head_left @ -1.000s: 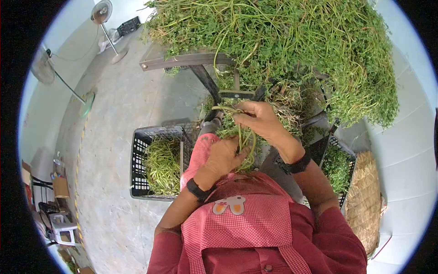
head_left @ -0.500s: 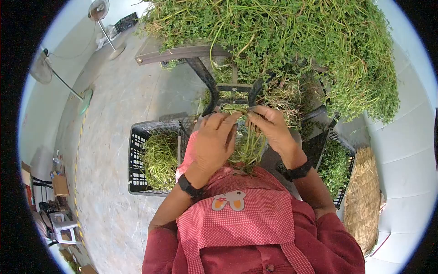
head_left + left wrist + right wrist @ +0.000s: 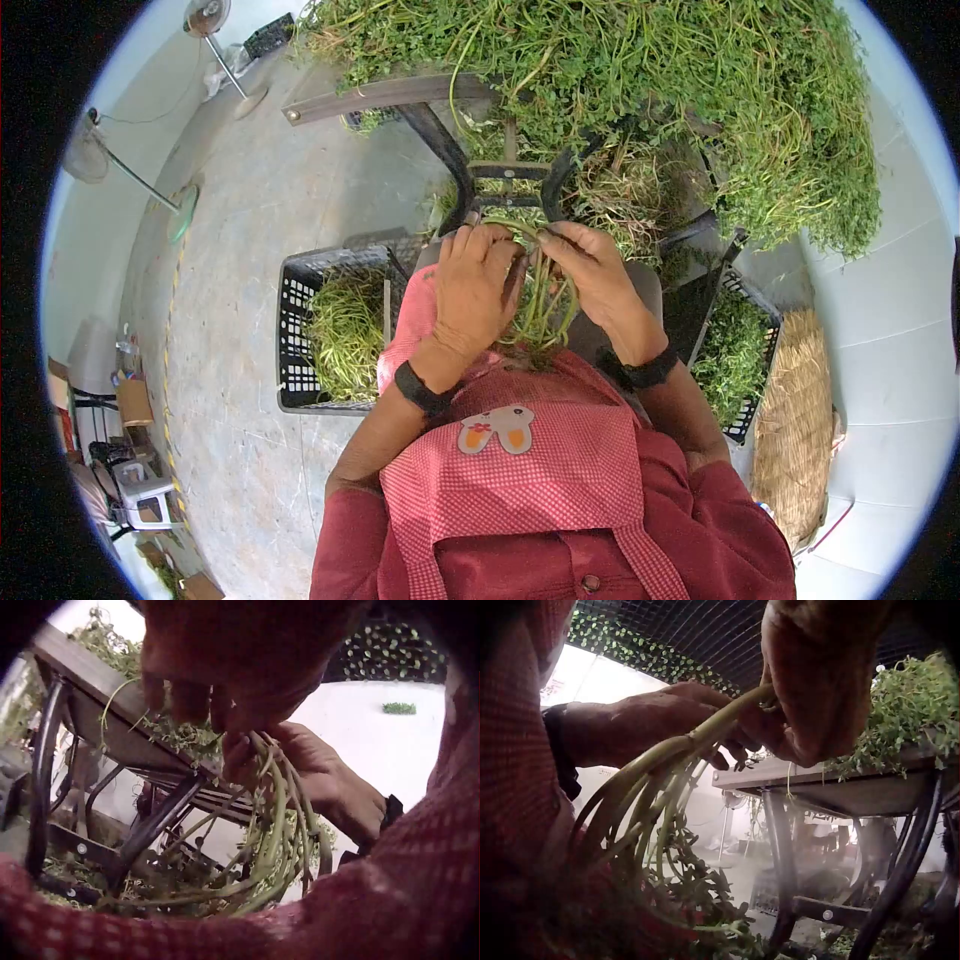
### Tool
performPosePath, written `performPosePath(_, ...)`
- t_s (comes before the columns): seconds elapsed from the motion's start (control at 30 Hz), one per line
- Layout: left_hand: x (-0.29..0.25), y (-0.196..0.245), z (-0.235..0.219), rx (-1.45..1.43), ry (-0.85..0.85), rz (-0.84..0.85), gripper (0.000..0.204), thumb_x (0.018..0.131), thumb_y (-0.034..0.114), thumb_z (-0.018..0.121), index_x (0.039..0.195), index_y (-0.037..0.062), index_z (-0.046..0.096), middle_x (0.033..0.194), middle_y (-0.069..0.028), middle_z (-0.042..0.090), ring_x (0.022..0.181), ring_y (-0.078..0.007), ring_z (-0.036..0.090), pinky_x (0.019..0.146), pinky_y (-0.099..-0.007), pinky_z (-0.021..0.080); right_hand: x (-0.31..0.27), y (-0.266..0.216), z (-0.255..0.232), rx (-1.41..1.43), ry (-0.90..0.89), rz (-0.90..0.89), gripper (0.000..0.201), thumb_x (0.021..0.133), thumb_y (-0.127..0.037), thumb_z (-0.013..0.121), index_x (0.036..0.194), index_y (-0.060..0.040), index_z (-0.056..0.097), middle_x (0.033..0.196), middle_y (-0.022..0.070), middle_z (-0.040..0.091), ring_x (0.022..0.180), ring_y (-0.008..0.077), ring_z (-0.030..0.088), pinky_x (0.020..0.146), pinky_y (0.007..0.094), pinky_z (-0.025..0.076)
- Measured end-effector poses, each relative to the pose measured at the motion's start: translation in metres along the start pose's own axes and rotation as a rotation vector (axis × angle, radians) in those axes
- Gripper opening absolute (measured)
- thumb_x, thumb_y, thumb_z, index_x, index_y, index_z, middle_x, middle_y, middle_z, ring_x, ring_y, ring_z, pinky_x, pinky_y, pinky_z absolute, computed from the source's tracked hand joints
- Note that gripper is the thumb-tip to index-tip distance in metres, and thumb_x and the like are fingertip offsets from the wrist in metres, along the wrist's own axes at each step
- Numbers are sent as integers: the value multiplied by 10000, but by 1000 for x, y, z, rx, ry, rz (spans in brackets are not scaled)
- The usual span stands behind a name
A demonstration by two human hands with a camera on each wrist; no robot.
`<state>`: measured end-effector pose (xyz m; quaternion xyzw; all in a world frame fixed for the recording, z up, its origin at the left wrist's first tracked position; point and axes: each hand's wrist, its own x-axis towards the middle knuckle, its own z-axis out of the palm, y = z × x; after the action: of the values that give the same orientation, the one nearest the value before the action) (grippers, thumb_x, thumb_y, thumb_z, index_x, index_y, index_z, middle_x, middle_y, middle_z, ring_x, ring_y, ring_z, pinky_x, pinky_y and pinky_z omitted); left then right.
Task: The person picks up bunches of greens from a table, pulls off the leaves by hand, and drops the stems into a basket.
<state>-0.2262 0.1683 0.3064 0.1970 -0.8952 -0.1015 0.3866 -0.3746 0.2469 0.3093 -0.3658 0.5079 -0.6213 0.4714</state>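
A small bunch of long green plant stems hangs in a bent loop over the apron-covered lap. My right hand pinches the stems near their upper end, and the right wrist view shows the thick stems running out from its fingers. My left hand is close beside it, back turned up, its curled fingers at the same end. From the left wrist view, both hands meet at the top of the stems, whose lower parts droop and spread. The left fingertips are partly hidden behind the hand.
A table heaped with leafy greens stands ahead. Black crates hold stems at left and leafy greens at right. A woven straw mat lies beyond the right crate. Standing fans are at far left.
The left hand has risen from lower on the bunch to its upper end beside the right hand. The right hand has shifted slightly right and keeps its pinch on the stems.
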Motion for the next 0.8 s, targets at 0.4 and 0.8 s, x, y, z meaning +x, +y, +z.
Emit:
performPosePath(0.4, -16, -30, 19, -842, -159, -631, 180, 868, 135, 529, 959, -20, 521, 881, -91, 613, 743, -170, 578, 656, -297, 453, -5, -15, 0, -62, -25, -30, 216, 878, -153, 581, 977, 37, 607, 749, 17, 578, 516, 70, 506, 467, 207, 420)
performPosePath(0.8, -15, -9, 9, -941, -495, -588, 277, 942, 268, 481, 1017, 23, 584, 798, -7, 572, 743, -111, 524, 689, -257, 430, -1, 0, -7, 122, 15, 17, 249, 897, -184, 565, 1019, 33, 586, 787, 24, 575, 606, 75, 506, 509, 224, 429)
